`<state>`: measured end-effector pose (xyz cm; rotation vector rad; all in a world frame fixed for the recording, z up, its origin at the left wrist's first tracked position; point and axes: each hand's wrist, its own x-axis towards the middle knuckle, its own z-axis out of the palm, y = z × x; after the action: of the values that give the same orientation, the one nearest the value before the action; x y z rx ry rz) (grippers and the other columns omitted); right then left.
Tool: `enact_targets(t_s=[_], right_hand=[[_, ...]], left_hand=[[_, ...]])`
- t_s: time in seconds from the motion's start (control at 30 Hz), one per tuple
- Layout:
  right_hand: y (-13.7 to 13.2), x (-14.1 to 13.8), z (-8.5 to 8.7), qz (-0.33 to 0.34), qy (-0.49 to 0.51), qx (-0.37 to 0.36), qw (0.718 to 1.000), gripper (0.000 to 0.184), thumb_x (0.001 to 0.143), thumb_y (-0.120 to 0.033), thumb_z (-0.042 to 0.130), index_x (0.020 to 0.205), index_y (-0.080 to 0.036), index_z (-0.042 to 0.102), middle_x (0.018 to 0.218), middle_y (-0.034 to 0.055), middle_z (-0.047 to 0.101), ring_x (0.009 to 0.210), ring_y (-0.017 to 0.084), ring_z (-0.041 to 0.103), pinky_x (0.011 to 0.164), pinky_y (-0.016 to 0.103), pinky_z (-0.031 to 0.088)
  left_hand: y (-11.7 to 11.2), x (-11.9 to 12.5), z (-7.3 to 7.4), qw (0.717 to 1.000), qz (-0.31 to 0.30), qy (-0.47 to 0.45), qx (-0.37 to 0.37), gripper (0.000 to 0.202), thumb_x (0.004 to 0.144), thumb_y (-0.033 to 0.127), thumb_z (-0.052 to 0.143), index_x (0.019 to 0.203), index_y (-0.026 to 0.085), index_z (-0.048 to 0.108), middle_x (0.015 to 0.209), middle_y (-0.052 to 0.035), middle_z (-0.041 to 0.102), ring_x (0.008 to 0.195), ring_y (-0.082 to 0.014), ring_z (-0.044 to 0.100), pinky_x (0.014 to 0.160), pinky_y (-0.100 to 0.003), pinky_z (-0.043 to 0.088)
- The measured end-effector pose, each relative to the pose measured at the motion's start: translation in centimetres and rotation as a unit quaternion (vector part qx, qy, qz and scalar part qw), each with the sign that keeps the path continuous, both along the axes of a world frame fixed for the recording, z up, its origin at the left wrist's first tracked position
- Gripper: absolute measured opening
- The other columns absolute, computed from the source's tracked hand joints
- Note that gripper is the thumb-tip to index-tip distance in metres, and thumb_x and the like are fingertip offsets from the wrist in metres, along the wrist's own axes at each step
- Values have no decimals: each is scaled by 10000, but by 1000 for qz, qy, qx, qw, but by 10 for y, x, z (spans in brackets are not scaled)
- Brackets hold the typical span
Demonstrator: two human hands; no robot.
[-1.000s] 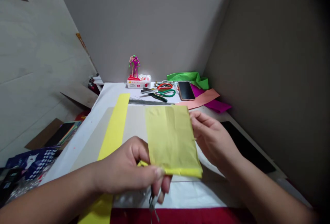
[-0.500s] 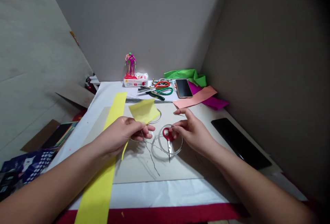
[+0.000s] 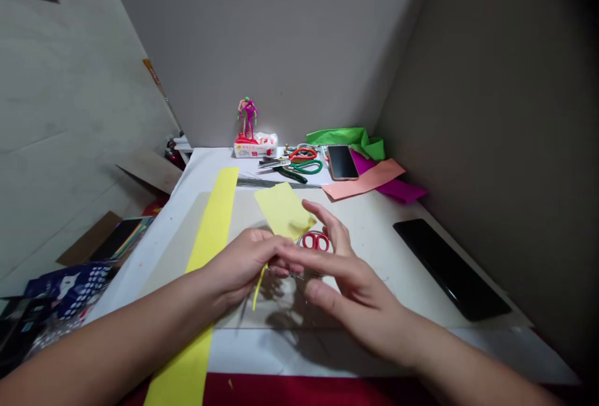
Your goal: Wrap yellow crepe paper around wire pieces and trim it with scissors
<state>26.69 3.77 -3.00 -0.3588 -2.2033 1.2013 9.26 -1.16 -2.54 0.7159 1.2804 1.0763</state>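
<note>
My left hand [image 3: 246,262] is closed on the lower end of a folded yellow paper piece [image 3: 283,211], which stands up and tilts away over the grey board [image 3: 243,206]. My right hand [image 3: 346,281] reaches across from the right, fingers stretched out, its index fingertip meeting my left fingers at the paper's base. The thumb is held apart below. Small red-handled scissors [image 3: 316,242] lie on the board just behind my right fingers, blades hidden by the hand. Thin wire lies blurred under both hands.
A long yellow paper strip [image 3: 210,250] runs along the board's left side. At the back are orange and green scissors [image 3: 303,160], a phone [image 3: 341,163], green [image 3: 349,138], salmon [image 3: 365,180] and magenta [image 3: 400,191] papers, and a tissue pack [image 3: 255,145] bearing a figurine [image 3: 247,116]. A black slab [image 3: 449,269] lies at the right.
My left hand lowered the yellow paper and turned it on edge. My right hand let go of it, dropped near the red scissors, then came across to my left fingers.
</note>
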Motion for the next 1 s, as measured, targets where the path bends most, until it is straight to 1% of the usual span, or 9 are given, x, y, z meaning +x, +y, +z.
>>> enact_targets(t_s=[0.1,0.23,0.33,0.4,0.5,0.6,0.7,0.9,1.0], right_hand=[[-12,-2,2,28,-28,38,998,407,878,-182,532,1231,-373,601,1564,-51,109,1445,248,-6,1147,499,99],[-15,-4,0,27,-54,75,995,416,866,-148,528,1217,-351,618,1579,-14,30,1443,270,-8,1132,545,50],[-15,-7,-5,-18,-52,91,994,359,882,-201,541,1186,-366,637,1562,21,148,1436,275,42,1115,579,29],[-14,-9,-9,-55,-43,83,994,299,889,-248,554,1132,-379,669,1529,31,250,1423,277,109,1111,584,52],[-14,-12,-15,-96,-27,51,994,212,872,-300,594,1023,-372,725,1495,37,321,1402,301,163,1096,592,118],[-14,-15,-17,-123,-3,25,992,166,839,-287,635,931,-344,760,1436,59,411,1365,317,241,1076,590,183],[-16,-18,-15,-154,23,10,988,136,776,-244,686,846,-313,779,1369,80,477,1310,325,329,1043,564,269],[-17,-20,-10,-189,17,31,981,188,679,-157,701,775,-301,774,1341,81,480,1288,329,354,1003,532,322],[-16,-17,-8,-197,0,58,979,192,667,-165,702,790,-300,761,1366,71,444,1307,331,322,1007,529,309]], left_hand=[[-3,12,-5,1000,-15,-5,-7,158,734,187,625,614,101,681,570,-22,627,547,-105,523,510,-200,348],[-6,22,-14,999,-25,-14,-43,200,728,209,629,558,104,630,485,7,535,488,-91,453,471,-207,280],[-10,24,-19,997,-30,-58,-29,192,705,199,638,549,100,585,522,-5,541,501,-85,445,491,-207,286],[-14,24,-20,998,-40,-53,2,172,662,163,653,532,104,558,530,1,537,513,-83,452,503,-202,296],[-17,24,-17,999,-43,-6,33,103,625,147,660,560,110,590,587,-3,579,565,-101,502,528,-201,340],[-17,24,-13,992,-77,49,86,71,669,165,613,628,118,647,659,-11,614,638,-123,538,580,-209,393],[-16,23,-12,979,-104,111,137,93,665,137,555,630,121,640,644,-8,598,653,-136,540,598,-218,408],[-13,25,-16,990,-53,90,97,110,607,103,536,506,144,522,545,32,492,574,-101,447,551,-204,366],[-11,29,-20,994,-25,73,80,113,640,99,534,537,137,561,565,26,518,594,-103,456,589,-212,380]])
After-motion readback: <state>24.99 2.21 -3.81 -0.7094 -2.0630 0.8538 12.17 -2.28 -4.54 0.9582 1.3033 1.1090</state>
